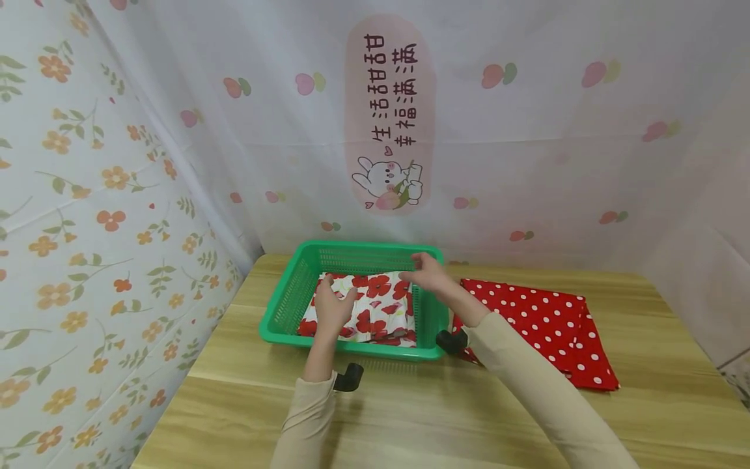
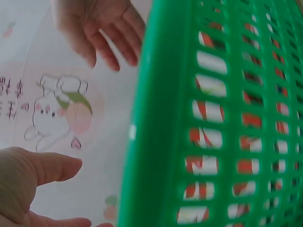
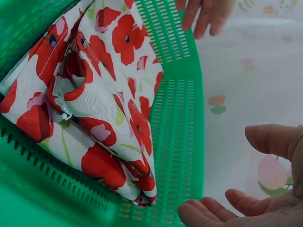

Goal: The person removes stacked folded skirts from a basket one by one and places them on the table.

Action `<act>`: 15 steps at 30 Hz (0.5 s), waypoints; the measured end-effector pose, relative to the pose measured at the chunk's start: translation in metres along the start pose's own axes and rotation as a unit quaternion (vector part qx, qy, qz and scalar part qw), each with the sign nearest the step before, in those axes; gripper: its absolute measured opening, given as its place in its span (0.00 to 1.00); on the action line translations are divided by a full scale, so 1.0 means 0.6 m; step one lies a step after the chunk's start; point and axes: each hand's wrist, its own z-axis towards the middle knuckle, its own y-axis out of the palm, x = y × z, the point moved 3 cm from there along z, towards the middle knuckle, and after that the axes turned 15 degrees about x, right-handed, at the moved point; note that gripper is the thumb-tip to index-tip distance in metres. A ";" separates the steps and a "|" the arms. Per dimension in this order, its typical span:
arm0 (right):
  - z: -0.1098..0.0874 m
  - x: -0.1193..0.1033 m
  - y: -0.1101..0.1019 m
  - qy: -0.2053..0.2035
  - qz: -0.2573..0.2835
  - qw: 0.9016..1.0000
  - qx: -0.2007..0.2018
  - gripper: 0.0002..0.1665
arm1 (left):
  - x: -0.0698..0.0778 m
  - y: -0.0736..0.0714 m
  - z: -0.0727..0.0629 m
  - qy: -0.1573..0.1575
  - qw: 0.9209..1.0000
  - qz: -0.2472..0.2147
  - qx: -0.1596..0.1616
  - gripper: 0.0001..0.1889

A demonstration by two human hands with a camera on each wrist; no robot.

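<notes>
Your beige sleeves [image 1: 539, 385] foremost | left hand [image 1: 334, 309], right hand [image 1: 432, 273]: both empty, fingers relaxed | zippered poppy-print fabric [image 1: 377, 306]: folded inside green basket [image 1: 375, 352], below and between your hands, longer side running left-right

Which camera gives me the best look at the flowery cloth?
The right wrist view: the flowery cloth appears large and unblocked, its folds clear. The head view shows it smaller, inside the green basket, partly behind the left hand. The left wrist view shows only patches through the basket's holes.

Floral drape [image 1: 88, 260] left; bunny-print drape [image 1: 527, 163]; wood-grain table [image 1: 422, 417].
</notes>
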 end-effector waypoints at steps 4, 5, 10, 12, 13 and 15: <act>0.012 0.001 0.009 0.027 -0.011 1.000 -0.004 0.38 | -0.015 -0.017 0.011 -0.011 1.000 0.024 -0.002 0.31; 0.014 0.001 0.011 0.032 -0.015 0.999 -0.003 0.38 | -0.020 -0.021 0.013 -0.015 0.999 0.033 -0.003 0.31; 0.028 0.008 0.025 0.050 -0.026 0.998 -0.007 0.40 | -0.040 -0.035 0.023 -0.016 0.997 0.076 -0.011 0.28; 0.034 0.013 0.031 0.057 -0.032 0.998 -0.008 0.41 | -0.047 -0.038 0.026 -0.013 0.996 0.091 -0.015 0.27; 0.036 0.015 0.034 0.061 -0.036 0.997 -0.008 0.41 | -0.050 -0.040 0.028 -0.013 0.995 0.100 -0.017 0.26; 0.040 0.020 0.040 0.070 -0.043 0.997 -0.009 0.42 | -0.054 -0.042 0.030 -0.011 0.993 0.113 -0.023 0.25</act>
